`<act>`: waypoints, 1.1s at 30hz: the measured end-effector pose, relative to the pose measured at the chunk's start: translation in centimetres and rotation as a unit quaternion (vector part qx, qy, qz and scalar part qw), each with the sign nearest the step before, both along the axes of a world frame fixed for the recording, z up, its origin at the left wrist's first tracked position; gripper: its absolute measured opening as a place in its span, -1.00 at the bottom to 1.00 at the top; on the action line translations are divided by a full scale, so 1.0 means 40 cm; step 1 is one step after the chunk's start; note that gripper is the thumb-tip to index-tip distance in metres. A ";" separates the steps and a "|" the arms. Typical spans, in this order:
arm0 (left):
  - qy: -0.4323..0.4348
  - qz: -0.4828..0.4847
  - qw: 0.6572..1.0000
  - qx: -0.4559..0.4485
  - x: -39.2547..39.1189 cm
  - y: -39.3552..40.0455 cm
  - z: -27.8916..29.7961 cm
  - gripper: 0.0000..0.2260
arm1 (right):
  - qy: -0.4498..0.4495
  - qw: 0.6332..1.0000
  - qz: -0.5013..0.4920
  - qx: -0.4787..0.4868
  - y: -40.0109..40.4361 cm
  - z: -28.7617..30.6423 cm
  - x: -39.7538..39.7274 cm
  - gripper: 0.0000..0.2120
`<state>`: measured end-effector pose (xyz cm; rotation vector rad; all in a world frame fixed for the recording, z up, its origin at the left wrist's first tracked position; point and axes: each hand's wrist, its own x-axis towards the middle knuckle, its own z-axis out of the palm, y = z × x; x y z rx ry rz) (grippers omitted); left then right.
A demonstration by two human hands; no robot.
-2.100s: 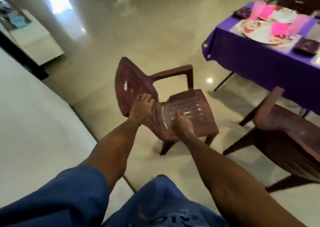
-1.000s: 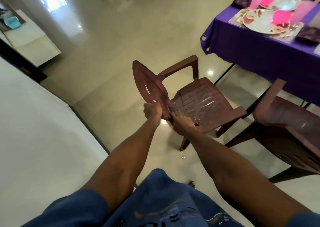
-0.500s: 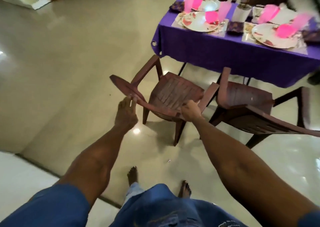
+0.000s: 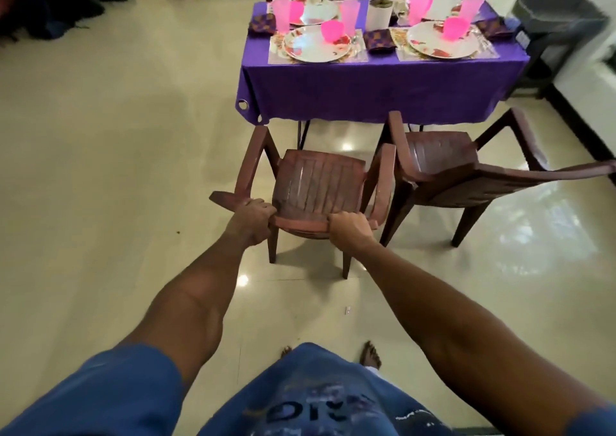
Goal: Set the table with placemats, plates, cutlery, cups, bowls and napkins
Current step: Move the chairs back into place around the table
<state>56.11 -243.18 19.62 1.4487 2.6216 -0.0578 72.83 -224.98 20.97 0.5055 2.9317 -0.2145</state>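
Head view: both hands, the left hand (image 4: 250, 217) and right hand (image 4: 350, 227), grip the chair (image 4: 316, 185) by its backrest, facing the tabletop (image 4: 366, 82). Shoved hard, it could bump the neighbouring chair (image 4: 443, 165) or jolt the cups (image 4: 331, 32) over the plates (image 4: 316, 49).

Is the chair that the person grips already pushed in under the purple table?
No: the chair gripped by the left hand and right hand stands short of the table.
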 end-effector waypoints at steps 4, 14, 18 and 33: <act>0.033 0.042 0.998 -0.017 0.013 0.002 0.002 -0.79 | 0.014 1.000 0.015 0.011 -0.002 -0.013 -0.002 -0.79; 0.038 0.066 0.996 0.044 0.107 0.076 -0.027 -0.79 | -0.002 0.997 0.050 0.050 0.110 -0.008 0.036 -0.83; 0.028 0.093 0.992 0.081 0.147 0.125 -0.036 -0.75 | -0.033 0.996 0.006 0.076 0.175 -0.015 0.047 -0.82; 0.034 0.284 0.958 0.011 0.140 0.176 -0.061 -0.70 | 0.065 0.983 -0.162 -0.059 0.188 -0.057 0.073 -0.41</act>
